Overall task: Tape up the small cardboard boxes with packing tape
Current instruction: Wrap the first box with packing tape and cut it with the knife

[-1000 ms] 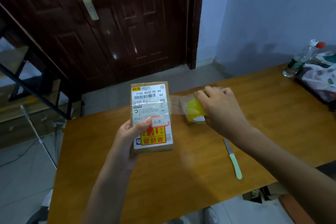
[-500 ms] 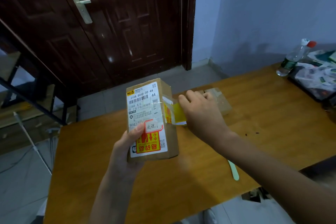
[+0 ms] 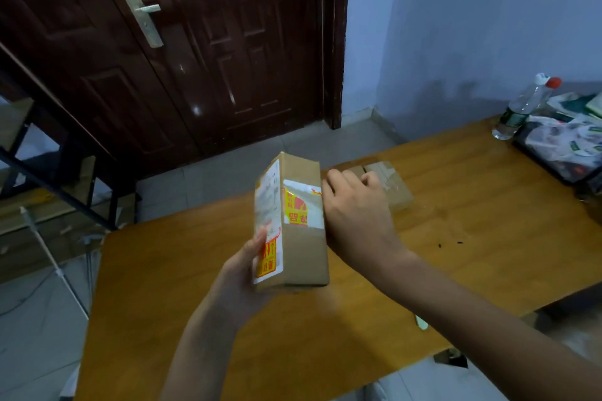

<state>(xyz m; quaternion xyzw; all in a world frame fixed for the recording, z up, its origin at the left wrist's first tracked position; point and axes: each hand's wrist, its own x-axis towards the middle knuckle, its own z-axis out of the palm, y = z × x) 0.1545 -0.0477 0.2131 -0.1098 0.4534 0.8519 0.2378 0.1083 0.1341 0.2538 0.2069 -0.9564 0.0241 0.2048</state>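
right fingers [image 3: 345, 179] now behind box [image 3: 303, 238] | box turned edge-on

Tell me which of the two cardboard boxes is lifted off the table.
The labelled box, gripped upright in the left hand, right hand against its far side. The plain box lies flat on the table.

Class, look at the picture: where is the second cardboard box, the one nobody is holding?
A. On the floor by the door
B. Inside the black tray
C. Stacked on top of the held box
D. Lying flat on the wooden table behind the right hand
D: the second cardboard box lies flat on the wooden table, partly hidden behind the right hand, while the left hand grips the held box.
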